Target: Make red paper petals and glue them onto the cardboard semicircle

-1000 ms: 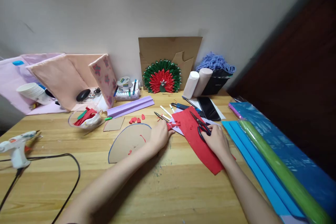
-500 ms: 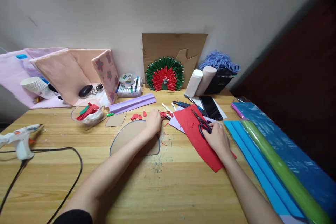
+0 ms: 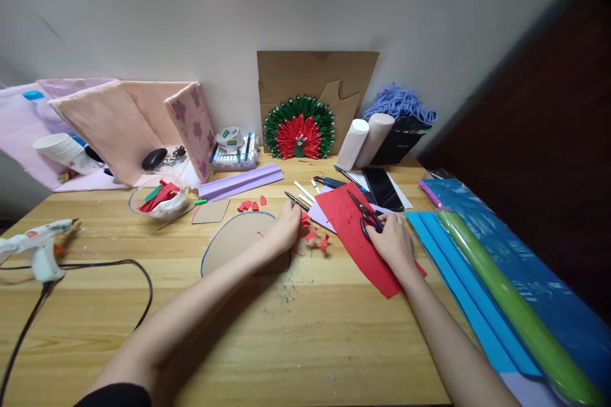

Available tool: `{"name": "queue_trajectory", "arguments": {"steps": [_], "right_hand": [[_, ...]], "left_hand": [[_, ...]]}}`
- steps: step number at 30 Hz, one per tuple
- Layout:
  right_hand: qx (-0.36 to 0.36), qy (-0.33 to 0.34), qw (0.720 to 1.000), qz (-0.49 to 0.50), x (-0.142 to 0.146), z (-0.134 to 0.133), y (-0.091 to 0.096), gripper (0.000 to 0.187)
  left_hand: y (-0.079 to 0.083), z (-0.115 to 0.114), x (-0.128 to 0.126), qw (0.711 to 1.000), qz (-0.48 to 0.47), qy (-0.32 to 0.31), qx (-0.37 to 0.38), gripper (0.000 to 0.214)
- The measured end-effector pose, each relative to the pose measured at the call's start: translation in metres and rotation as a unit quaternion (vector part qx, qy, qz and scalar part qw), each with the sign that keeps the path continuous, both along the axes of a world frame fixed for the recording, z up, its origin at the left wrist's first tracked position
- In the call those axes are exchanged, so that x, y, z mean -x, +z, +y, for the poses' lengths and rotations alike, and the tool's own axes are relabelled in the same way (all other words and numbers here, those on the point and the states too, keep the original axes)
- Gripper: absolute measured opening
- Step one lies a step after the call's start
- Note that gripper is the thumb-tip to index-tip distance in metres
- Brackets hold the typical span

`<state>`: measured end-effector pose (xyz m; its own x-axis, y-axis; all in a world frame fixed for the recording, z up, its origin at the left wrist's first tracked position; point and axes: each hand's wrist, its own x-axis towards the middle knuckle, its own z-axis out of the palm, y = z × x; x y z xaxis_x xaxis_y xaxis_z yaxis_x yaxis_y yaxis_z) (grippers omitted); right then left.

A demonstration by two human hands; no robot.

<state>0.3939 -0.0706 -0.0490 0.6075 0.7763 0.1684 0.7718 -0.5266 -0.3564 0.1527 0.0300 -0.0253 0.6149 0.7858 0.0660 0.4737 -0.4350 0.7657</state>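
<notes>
My left hand (image 3: pixel 285 230) rests on the right edge of a half-round cardboard piece (image 3: pixel 238 243) outlined in blue. Its fingers bend down beside small red scraps (image 3: pixel 316 239) lying on the table, and the back of the hand hides the fingertips. My right hand (image 3: pixel 394 243) grips the handles of black scissors (image 3: pixel 366 216). The scissors lie on a red foam sheet (image 3: pixel 356 245), blades pointing away from me.
A glue gun (image 3: pixel 33 248) with a black cord (image 3: pixel 138 280) lies at the left. Blue sheets and a green roll (image 3: pixel 506 305) run along the right edge. Further back are a bowl of scraps (image 3: pixel 160 202), a lilac strip (image 3: pixel 241 181), pens, a phone (image 3: pixel 382 187) and a paper peacock (image 3: pixel 298 135).
My left hand came back from the pens toward the cardboard, and red scraps that were at its fingertips now lie on the table. My right hand stayed on the scissors.
</notes>
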Motion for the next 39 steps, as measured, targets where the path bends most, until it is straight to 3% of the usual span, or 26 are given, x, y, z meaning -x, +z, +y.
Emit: {"name": "queue_trajectory", "arguments": {"steps": [8, 15, 18, 21, 22, 24, 28, 35, 39], "right_hand": [[-0.001, -0.003, 1.000, 0.004, 0.000, 0.000, 0.000, 0.022], [0.009, 0.001, 1.000, 0.008, -0.001, 0.000, 0.002, 0.022], [0.005, 0.003, 1.000, 0.009, -0.001, -0.001, 0.002, 0.022], [-0.007, 0.007, 1.000, 0.006, 0.000, -0.001, 0.001, 0.022], [-0.010, 0.009, 1.000, 0.005, 0.000, -0.002, 0.001, 0.022], [-0.012, 0.009, 1.000, 0.004, 0.000, -0.002, 0.002, 0.022], [-0.009, 0.004, 1.000, 0.013, 0.000, -0.002, 0.002, 0.022], [-0.019, 0.008, 0.999, 0.025, 0.000, -0.002, 0.002, 0.020], [-0.084, 0.039, 0.995, 0.045, 0.003, -0.006, 0.004, 0.019]], "left_hand": [[0.011, -0.004, 0.010, 0.978, 0.093, -0.173, -0.073, 0.005], [0.029, -0.018, 0.035, 0.958, 0.097, -0.268, -0.022, 0.058], [0.021, -0.028, 0.033, 0.967, 0.094, -0.233, -0.029, 0.076], [0.007, -0.042, 0.023, 0.979, 0.089, -0.166, -0.083, 0.092], [0.003, -0.047, 0.018, 0.980, 0.088, -0.145, -0.104, 0.091], [-0.004, -0.055, 0.008, 0.980, 0.098, -0.108, -0.138, 0.068], [-0.009, -0.063, -0.011, 0.964, 0.176, -0.112, -0.168, 0.029], [-0.004, -0.052, -0.024, 0.963, 0.202, -0.106, -0.143, 0.019], [0.010, -0.043, -0.013, 0.983, 0.171, -0.015, -0.073, 0.024]]}}
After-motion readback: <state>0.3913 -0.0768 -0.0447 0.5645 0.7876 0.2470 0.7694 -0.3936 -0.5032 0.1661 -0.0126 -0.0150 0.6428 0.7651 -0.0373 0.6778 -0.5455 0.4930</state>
